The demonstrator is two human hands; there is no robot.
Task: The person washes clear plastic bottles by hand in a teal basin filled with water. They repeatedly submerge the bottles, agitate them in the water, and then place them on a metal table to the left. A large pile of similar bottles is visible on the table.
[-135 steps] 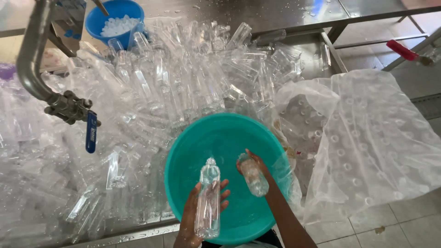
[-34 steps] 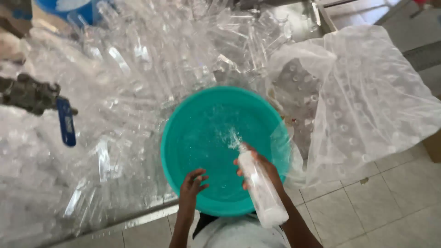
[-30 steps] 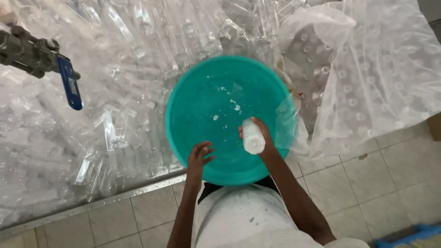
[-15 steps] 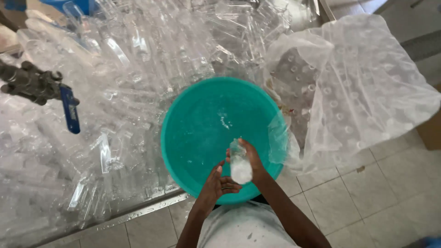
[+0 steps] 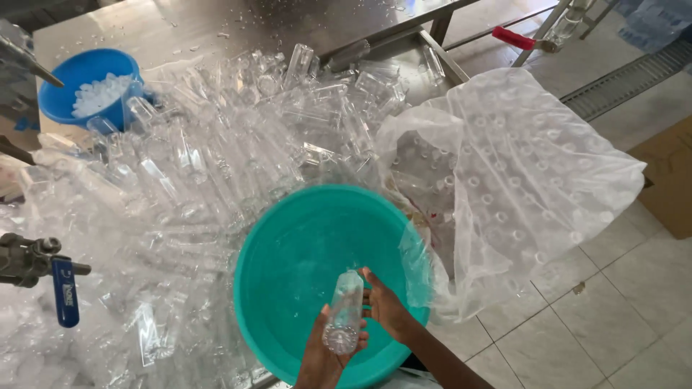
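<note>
Now left hand (image 5: 324, 356) grips clear bottle (image 5: 344, 311); right hand (image 5: 387, 308) open, touching it, over teal basin (image 5: 288, 245).

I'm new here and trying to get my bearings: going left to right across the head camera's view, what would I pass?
Blue valve handle → heap of clear plastic bottles → teal basin → clear bottle held in both hands → big clear bag of bottles → brown cardboard box.

Head camera, steep downward look, close
</note>
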